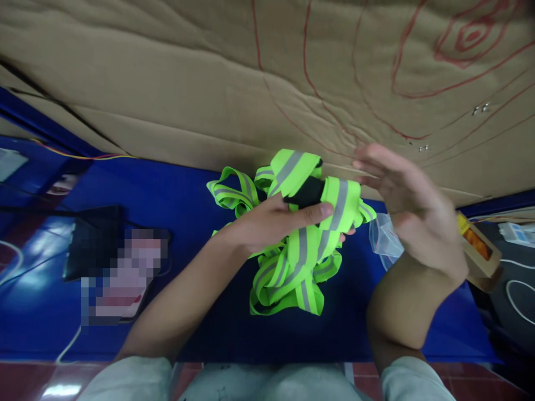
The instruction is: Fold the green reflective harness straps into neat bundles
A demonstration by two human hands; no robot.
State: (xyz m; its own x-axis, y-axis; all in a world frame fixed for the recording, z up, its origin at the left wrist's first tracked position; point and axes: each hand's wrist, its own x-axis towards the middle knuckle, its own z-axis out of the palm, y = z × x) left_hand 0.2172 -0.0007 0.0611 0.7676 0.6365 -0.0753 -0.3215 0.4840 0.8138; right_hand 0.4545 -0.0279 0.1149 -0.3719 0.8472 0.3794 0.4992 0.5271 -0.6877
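My left hand [271,223], in the middle of the frame, is clamped on a bundle of strap [303,245], thumb laid across the top and fingertips showing beneath. The strap is bright lime with a grey stripe along its length. Its upper part is folded over in my grip, beside a black patch [307,194]; the rest falls in loose loops below my hand and to its left, at the centre of the frame.

My right hand [422,206], right of centre, is raised and blurred, its fingers loosely curved and open. It is near the strap, with a gap between them, and my 2 hands are apart.

Below is a blue table [343,334]. Brown cardboard [167,83] fills the top of the frame, with red curved lines drawn on it, forming rings at upper right. A thin yellow and red wire [83,157] runs along the table's back edge at left.

At lower left lies a phone [131,278], its face pixelated, beside a flat black object [90,245]. A clear bag [381,236] sits just left of my right wrist, and a brown box [480,250] with an orange window is at the right. My pale sleeves [134,379] show along the bottom, above red floor tiles [468,387].
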